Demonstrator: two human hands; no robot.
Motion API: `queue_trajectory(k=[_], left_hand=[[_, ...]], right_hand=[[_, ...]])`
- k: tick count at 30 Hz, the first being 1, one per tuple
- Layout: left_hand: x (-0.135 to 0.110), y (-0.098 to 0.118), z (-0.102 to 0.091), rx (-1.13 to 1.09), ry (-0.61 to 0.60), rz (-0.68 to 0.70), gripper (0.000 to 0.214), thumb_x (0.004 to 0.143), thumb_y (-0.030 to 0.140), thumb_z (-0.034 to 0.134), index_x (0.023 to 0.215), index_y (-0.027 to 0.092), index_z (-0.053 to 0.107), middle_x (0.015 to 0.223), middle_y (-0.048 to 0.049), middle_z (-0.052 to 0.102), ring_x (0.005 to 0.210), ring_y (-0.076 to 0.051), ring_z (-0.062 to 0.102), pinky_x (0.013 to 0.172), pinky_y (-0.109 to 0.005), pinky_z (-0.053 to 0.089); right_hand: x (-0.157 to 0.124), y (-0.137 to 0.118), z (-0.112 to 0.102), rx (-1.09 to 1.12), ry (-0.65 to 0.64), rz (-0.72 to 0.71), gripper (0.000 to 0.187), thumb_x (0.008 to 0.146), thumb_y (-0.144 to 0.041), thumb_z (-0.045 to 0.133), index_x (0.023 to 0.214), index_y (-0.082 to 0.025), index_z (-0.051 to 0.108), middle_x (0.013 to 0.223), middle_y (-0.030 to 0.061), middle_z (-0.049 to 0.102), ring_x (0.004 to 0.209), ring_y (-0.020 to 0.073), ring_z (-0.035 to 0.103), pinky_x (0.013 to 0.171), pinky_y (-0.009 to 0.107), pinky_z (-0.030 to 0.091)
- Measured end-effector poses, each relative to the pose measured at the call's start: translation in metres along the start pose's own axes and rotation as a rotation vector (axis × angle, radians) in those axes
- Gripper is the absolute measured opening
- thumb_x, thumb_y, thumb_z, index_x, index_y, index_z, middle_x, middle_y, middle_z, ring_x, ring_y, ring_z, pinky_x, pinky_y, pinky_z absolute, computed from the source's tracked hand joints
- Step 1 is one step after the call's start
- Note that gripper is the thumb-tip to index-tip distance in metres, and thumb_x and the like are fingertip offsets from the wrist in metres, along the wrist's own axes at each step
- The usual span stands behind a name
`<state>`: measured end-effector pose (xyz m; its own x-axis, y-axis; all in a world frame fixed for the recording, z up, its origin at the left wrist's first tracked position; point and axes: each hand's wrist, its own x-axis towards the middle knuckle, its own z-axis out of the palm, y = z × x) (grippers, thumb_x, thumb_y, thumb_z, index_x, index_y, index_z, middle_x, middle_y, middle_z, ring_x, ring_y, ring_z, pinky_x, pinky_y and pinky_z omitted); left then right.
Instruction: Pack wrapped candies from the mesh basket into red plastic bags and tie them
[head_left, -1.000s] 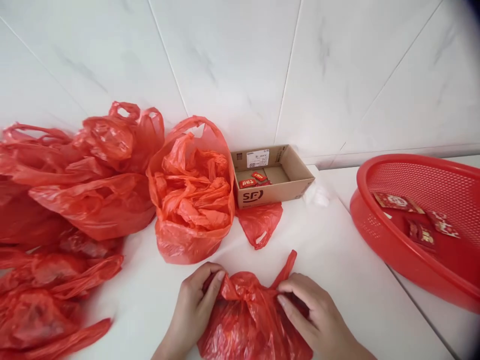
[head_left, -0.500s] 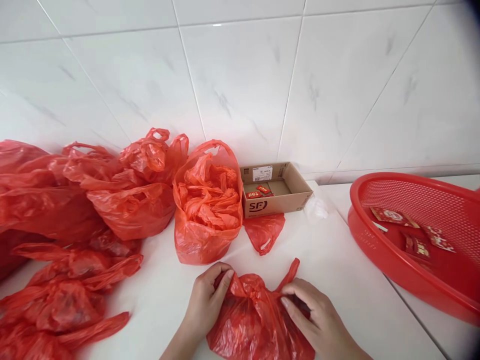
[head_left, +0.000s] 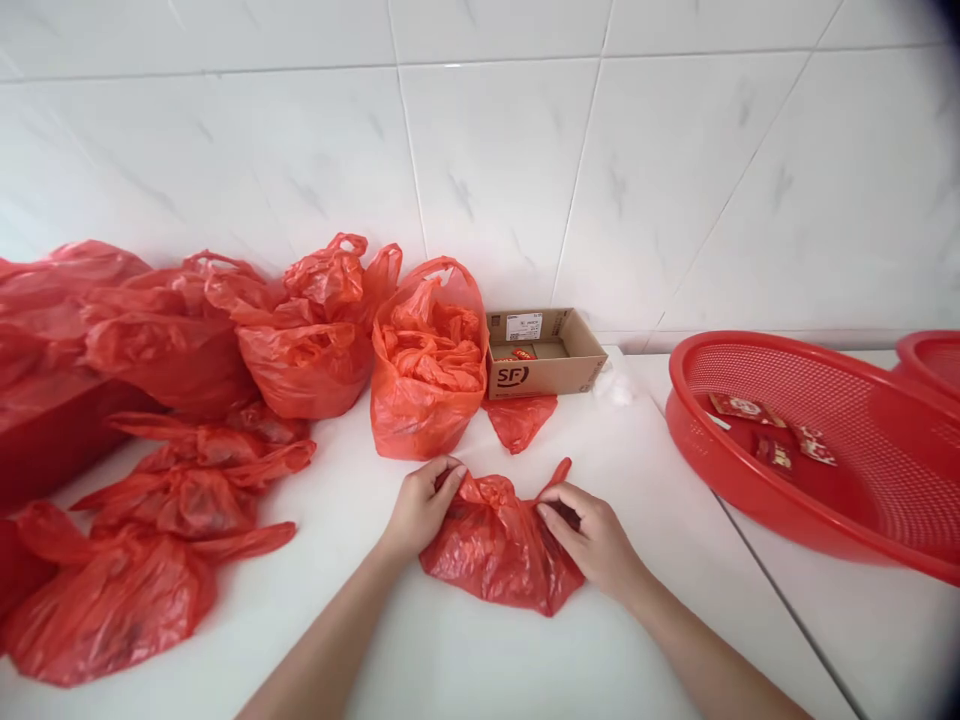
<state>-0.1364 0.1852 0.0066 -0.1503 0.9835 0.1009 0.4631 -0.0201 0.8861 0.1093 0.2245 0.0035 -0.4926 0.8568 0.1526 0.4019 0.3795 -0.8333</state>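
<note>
A filled red plastic bag (head_left: 499, 555) lies on the white table in front of me, gathered at its top in what looks like a knot. My left hand (head_left: 426, 508) pinches the bag's upper left corner between thumb and fingers. On the other side, my right hand (head_left: 589, 530) grips the base of the right handle, whose tip sticks up above the fingers. The bag's contents show only as dark shapes through the thin plastic. Just behind it, a flat red bag (head_left: 521, 420) lies partly under a cardboard box (head_left: 551, 378) holding small red packets.
An upright red bag (head_left: 427, 400) stuffed with red plastic stands behind my left hand. Several tied red bags (head_left: 112, 600) crowd the left side. At the right, a big red basket (head_left: 780, 520) holds a few packets; another basket (head_left: 934, 360) stands behind. A tiled wall (head_left: 495, 180) closes the back.
The view has shifted, showing more of the table front and a second basket at the right. Both hands keep their hold on the bag, which lies much as before.
</note>
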Motion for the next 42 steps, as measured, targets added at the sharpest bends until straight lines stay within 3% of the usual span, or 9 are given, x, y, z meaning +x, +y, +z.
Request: queue_trajectory(k=[20,23,26,28,31,33,38,42], left_hand=[[0.006,-0.003,0.006,0.208,0.136,0.142,0.034,0.093,0.044,0.045,0.082,0.018,0.062,0.077,-0.0016,0.068,0.071,-0.017,0.062,0.069,-0.026,0.047],[0.002,-0.004,0.003,0.251,0.149,0.204,0.035,0.096,0.043,0.041,0.093,0.017,0.064,0.089,-0.0050,0.071,0.082,-0.019,0.066,0.076,-0.028,0.050],[-0.008,0.005,-0.003,0.306,0.162,0.312,0.036,0.096,0.041,0.042,0.118,0.018,0.060,0.116,-0.0093,0.068,0.108,-0.022,0.062,0.096,-0.035,0.046],[-0.017,0.015,-0.005,0.359,0.141,0.401,0.039,0.093,0.041,0.050,0.125,0.021,0.058,0.129,-0.0089,0.062,0.121,-0.024,0.054,0.106,-0.040,0.038],[-0.025,0.028,-0.004,0.436,0.058,0.487,0.037,0.089,0.040,0.059,0.123,0.027,0.063,0.131,-0.0057,0.061,0.122,-0.026,0.053,0.107,-0.044,0.036],[-0.027,0.030,-0.001,0.470,0.001,0.500,0.034,0.090,0.039,0.057,0.122,0.028,0.064,0.128,-0.0056,0.063,0.116,-0.026,0.056,0.102,-0.043,0.041],[-0.025,0.025,0.004,0.507,-0.063,0.475,0.037,0.093,0.039,0.052,0.125,0.026,0.062,0.124,-0.0085,0.063,0.109,-0.025,0.059,0.096,-0.040,0.046],[-0.026,0.027,0.010,0.544,-0.109,0.464,0.035,0.091,0.043,0.055,0.119,0.025,0.067,0.115,-0.0083,0.066,0.102,-0.024,0.060,0.092,-0.036,0.047]], right_hand=[[0.002,0.008,0.003,-0.052,0.072,-0.101,0.016,0.088,-0.033,0.051,0.081,-0.022,0.061,0.085,0.0018,0.068,0.073,0.0170,0.061,0.070,0.029,0.045],[0.003,0.009,0.004,-0.050,0.083,-0.093,0.016,0.087,-0.034,0.052,0.082,-0.023,0.062,0.082,0.0013,0.068,0.069,0.0167,0.059,0.068,0.029,0.045],[0.004,0.009,0.005,-0.051,0.085,-0.087,0.017,0.087,-0.035,0.052,0.082,-0.022,0.063,0.081,0.0014,0.068,0.068,0.0165,0.059,0.067,0.029,0.045],[0.003,0.007,0.005,-0.051,0.085,-0.089,0.019,0.088,-0.036,0.052,0.082,-0.022,0.063,0.081,0.0018,0.068,0.067,0.0165,0.059,0.067,0.029,0.046],[0.001,0.004,0.004,-0.033,0.072,-0.108,0.022,0.090,-0.039,0.051,0.087,-0.022,0.064,0.086,0.0019,0.070,0.072,0.0162,0.062,0.070,0.028,0.048],[0.000,0.002,0.001,0.005,0.095,-0.098,0.027,0.093,-0.043,0.049,0.099,-0.022,0.065,0.086,0.0009,0.070,0.074,0.0157,0.063,0.072,0.027,0.048],[0.003,0.001,-0.003,0.022,0.110,-0.012,0.050,0.095,-0.051,0.044,0.135,-0.024,0.053,0.062,-0.0050,0.060,0.059,0.0152,0.058,0.065,0.028,0.048],[0.006,0.008,-0.001,0.066,0.082,-0.006,0.043,0.088,-0.049,0.056,0.119,-0.022,0.067,0.103,0.0060,0.072,0.093,0.0212,0.067,0.087,0.035,0.051]])
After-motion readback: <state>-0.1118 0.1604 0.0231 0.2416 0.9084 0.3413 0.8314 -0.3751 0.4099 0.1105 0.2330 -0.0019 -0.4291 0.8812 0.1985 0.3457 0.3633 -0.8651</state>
